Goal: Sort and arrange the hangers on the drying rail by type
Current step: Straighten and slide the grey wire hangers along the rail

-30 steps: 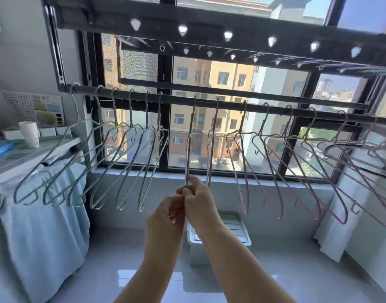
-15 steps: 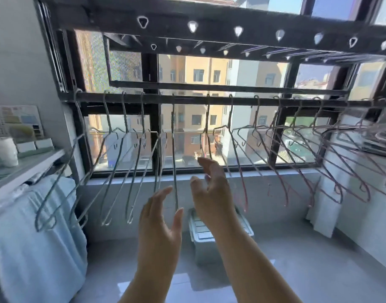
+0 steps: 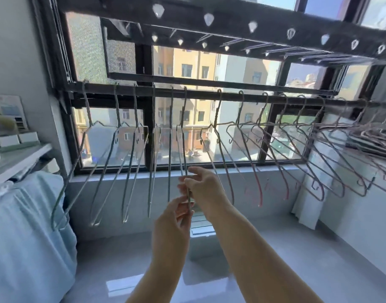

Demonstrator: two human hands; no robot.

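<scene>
A dark drying rail (image 3: 209,92) runs across the window. Several grey-green hangers (image 3: 104,169) hang on its left half and several pink hangers (image 3: 297,154) on its right half. Between the two groups hangs a thin hanger (image 3: 183,136), seen edge-on. My right hand (image 3: 204,189) pinches this hanger's lower part, and my left hand (image 3: 176,217) pinches its bottom end just below.
A higher dark rack bar with holes (image 3: 231,25) hangs overhead. A shelf (image 3: 19,156) with small boxes stands at left, over a light blue cloth (image 3: 28,237). A white bin (image 3: 200,224) sits on the floor behind my hands. White fabric (image 3: 308,204) hangs at right.
My hands let go of one hanger, opened, then moved right and took hold of the neighbouring hanger. The view shifted up and to the right.
</scene>
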